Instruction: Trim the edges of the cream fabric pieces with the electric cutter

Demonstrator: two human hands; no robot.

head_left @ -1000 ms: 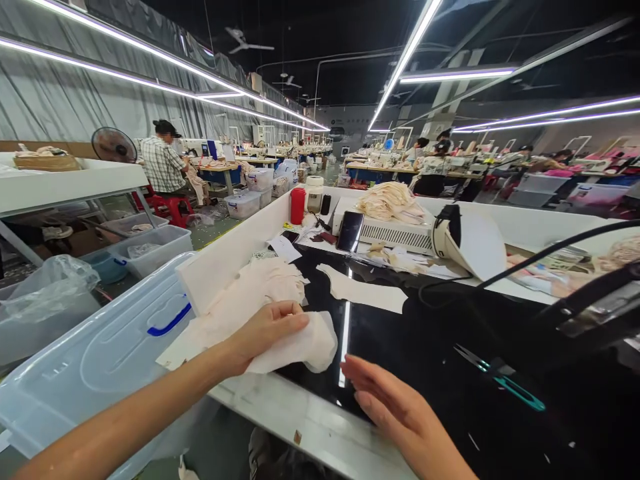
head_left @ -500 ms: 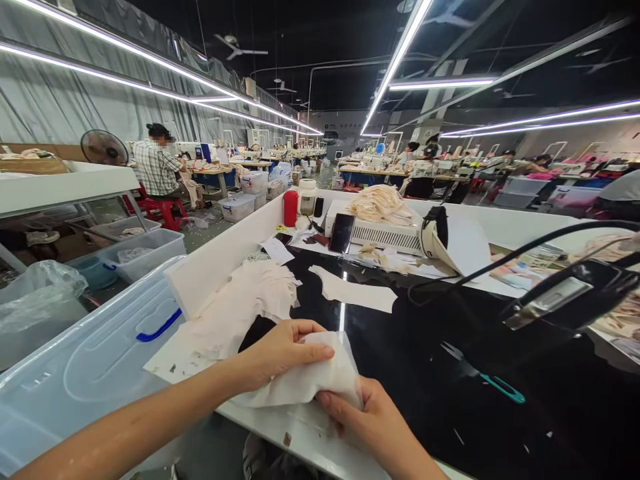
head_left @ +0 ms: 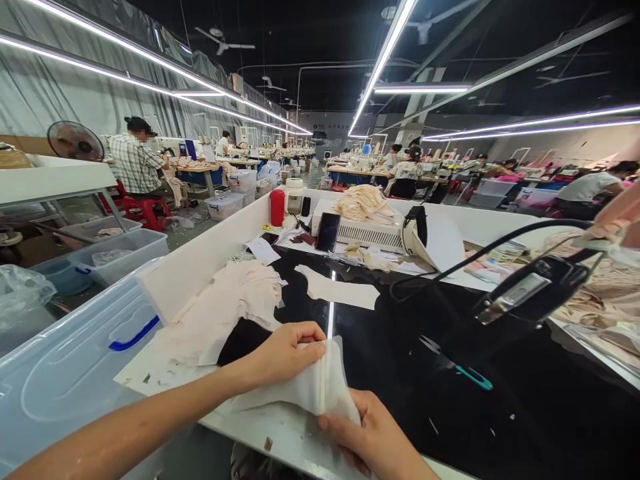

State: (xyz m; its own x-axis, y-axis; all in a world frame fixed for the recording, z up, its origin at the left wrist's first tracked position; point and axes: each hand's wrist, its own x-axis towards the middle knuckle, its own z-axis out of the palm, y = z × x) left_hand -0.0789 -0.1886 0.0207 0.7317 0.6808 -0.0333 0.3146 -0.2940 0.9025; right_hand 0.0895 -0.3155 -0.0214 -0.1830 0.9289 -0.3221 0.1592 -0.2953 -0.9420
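Note:
Between my two hands a thin white fabric piece (head_left: pixel 305 390) is stretched over the near table edge, with a pale strip running down it. My left hand (head_left: pixel 290 353) pinches its upper edge, thumb and fingers together. Lower right, my right hand (head_left: pixel 363 427) grips the other end of the strip between thumb and fingers. Left of them lies a heap of cream fabric pieces (head_left: pixel 235 300), with a black cloth (head_left: pixel 243 340) beside my left hand. Beyond, a single cut white piece (head_left: pixel 337 288) lies flat on the black tabletop (head_left: pixel 395 347).
Teal-handled snips (head_left: pixel 473 378) lie to the right, below a black device with a cable (head_left: pixel 530 287). A phone (head_left: pixel 328 232), red cup (head_left: pixel 277 207) and cream fabric stack (head_left: pixel 365 203) stand at the back. A lidded plastic bin (head_left: pixel 75 380) is at left. Several people sit farther off.
My hands have drawn farther apart, and the fabric between them is straighter, its strip more exposed. The view has turned slightly right, bringing pink fabric into sight at the right edge.

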